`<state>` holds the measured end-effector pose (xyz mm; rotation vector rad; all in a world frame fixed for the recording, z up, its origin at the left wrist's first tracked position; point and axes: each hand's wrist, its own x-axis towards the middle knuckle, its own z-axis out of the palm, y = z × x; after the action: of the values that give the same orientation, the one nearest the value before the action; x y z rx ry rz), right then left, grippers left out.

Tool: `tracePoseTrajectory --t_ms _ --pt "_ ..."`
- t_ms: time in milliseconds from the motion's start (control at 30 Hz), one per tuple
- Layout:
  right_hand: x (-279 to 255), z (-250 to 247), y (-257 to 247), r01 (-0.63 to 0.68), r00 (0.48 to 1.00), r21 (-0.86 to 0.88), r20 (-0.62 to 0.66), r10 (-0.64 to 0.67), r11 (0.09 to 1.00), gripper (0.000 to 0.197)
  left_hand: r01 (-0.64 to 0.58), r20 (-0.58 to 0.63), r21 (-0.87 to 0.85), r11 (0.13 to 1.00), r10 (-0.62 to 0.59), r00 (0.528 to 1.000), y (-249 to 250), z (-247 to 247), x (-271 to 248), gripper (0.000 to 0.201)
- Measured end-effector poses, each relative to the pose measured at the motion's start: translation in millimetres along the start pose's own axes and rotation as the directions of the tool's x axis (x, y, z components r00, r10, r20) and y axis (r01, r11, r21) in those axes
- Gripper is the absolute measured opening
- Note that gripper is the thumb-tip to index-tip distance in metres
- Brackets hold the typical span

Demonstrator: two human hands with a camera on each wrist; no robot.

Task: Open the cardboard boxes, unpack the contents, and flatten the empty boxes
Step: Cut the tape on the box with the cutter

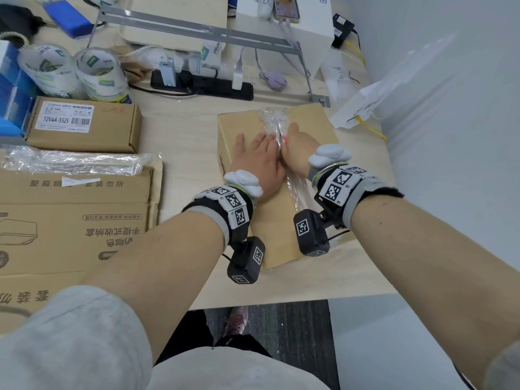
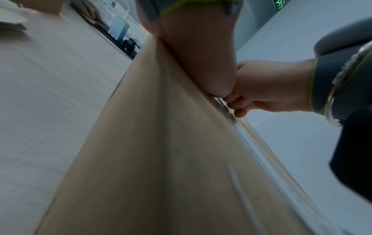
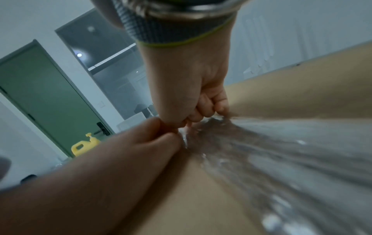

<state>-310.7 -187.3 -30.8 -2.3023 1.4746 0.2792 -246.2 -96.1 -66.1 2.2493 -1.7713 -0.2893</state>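
Note:
A closed brown cardboard box (image 1: 242,128) lies on the table in front of me, with clear tape (image 1: 271,116) along its top seam. My left hand (image 1: 257,149) lies flat on the lid, fingers straight, left of the seam. My right hand (image 1: 297,144) is beside it, fingers curled round the crumpled, partly lifted tape. In the right wrist view the right hand (image 3: 189,95) pinches the tape (image 3: 261,151) against the box (image 3: 302,98), and the left hand (image 3: 120,159) touches it. The left wrist view shows the box (image 2: 151,159) under the left hand (image 2: 197,47) and the clenched right hand (image 2: 267,89).
A small labelled cardboard box (image 1: 84,125) stands at the left, with flattened boxes (image 1: 73,220) and loose crumpled tape (image 1: 70,161) in front of it. Tape rolls (image 1: 73,71) and a power strip (image 1: 202,83) sit behind. The table's front edge (image 1: 309,288) is close; a wall is at the right.

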Motion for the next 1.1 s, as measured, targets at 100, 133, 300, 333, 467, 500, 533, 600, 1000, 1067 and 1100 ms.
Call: tracePoseTrajectory --t_ms 100,133,300,333,467,500,533,600,1000,1067,1100 --pt "-3.5 3.8 2.3 -0.021 0.999 0.010 -0.027 0.021 1.000 0.031 0.006 -0.004 -0.003 1.000 -0.006 1.000 0.4 0.2 0.3 0.048" --pt "-4.9 4.6 1.7 -0.016 0.999 0.012 -0.032 0.017 1.000 0.029 0.007 -0.007 0.001 1.000 -0.007 1.000 0.0 -0.7 -0.1 0.048" --pt "-9.0 4.9 8.5 -0.040 0.999 0.038 -0.014 0.041 0.998 0.018 0.003 -0.010 0.017 1.000 -0.003 1.000 1.4 -1.2 -0.8 0.046" --pt "-12.1 6.2 9.7 -0.014 1.000 0.020 -0.020 0.014 1.000 0.020 0.003 -0.010 0.028 1.000 -0.003 1.000 1.2 -2.0 -1.1 0.047" --pt "-25.3 7.9 10.4 0.032 0.999 -0.059 -0.034 -0.034 0.998 0.033 0.019 0.064 0.111 0.994 -0.026 0.998 8.5 -3.6 -6.7 0.052" --pt "-25.0 7.8 10.2 0.019 0.999 -0.060 -0.043 -0.022 0.998 0.033 0.016 0.086 0.118 0.993 -0.026 0.996 13.8 -2.0 -9.7 0.054" --pt "-25.3 8.0 9.7 0.009 0.998 -0.045 -0.054 -0.012 0.999 0.032 0.010 0.101 0.123 0.992 -0.022 0.995 17.4 -0.3 -14.6 0.056" --pt "-26.6 7.6 11.9 0.006 0.999 -0.014 -0.049 -0.006 1.000 0.032 -0.002 0.095 0.125 0.992 -0.010 0.995 20.0 3.8 -22.6 0.058" --pt "-37.8 13.3 29.9 0.078 0.996 -0.025 -0.046 -0.079 0.997 0.025 0.011 0.044 0.126 0.992 -0.017 0.999 17.2 3.8 -25.1 0.057" --pt "-40.2 14.8 31.0 0.090 0.995 -0.032 -0.048 -0.092 0.995 0.026 0.010 0.049 0.134 0.991 -0.017 0.999 17.7 3.8 -25.5 0.058" --pt "-42.4 14.4 32.5 0.090 0.994 -0.031 -0.053 -0.092 0.995 0.026 0.003 0.057 0.138 0.990 -0.011 0.998 18.7 3.5 -25.7 0.058"
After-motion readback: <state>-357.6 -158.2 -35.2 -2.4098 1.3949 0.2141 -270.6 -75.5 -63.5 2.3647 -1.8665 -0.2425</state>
